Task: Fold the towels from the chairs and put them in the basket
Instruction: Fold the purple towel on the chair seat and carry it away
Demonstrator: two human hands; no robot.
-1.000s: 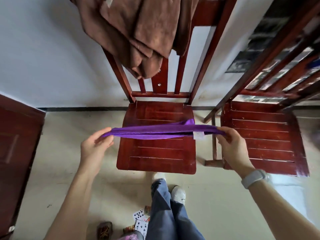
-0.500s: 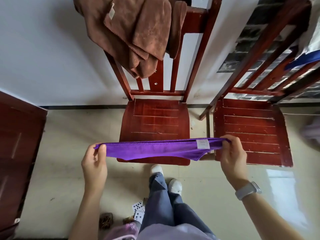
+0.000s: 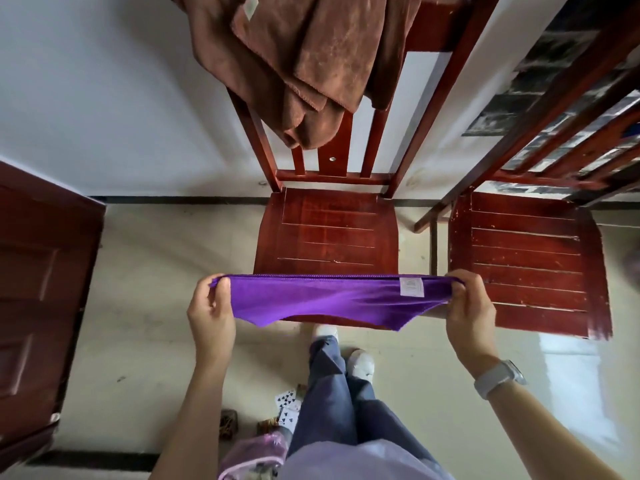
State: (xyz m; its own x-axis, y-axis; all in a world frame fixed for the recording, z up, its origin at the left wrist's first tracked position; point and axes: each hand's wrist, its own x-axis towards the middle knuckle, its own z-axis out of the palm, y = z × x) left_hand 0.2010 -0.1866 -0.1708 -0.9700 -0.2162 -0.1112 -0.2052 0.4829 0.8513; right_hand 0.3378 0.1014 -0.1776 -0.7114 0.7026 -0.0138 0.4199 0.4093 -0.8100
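Purple towel (image 3: 332,299) hangs stretched in front of the person, just over the front edge of the middle chair (image 3: 329,230), its top hem pulled straight from 9 o'clock to 3 o'clock. The left hand (image 3: 211,313) pinches the left corner, thumb and fingers curled tight on the cloth; the right hand (image 3: 467,310) pinches the right corner the same way, fingers folded over the hem. A small white label (image 3: 411,286) sits sewn near the towel's right end, at about 2 o'clock of the cloth; its print is too fine to read. At 12 o'clock a brown towel (image 3: 304,64) is draped in bunched folds over the middle chair's backrest, with a pale tag (image 3: 250,5) near its top whose writing cannot be made out. A second chair (image 3: 526,258) stands at 3 o'clock, its seat bare. A white watch (image 3: 498,375) bands the right wrist. At 6 o'clock, beside the person's feet, playing cards (image 3: 287,405) lie on the floor, showing club pips, and a pink-rimmed container (image 3: 252,455) sits at the bottom edge; whether it is the basket I cannot tell. A dark red door (image 3: 38,282) fills 9 o'clock.
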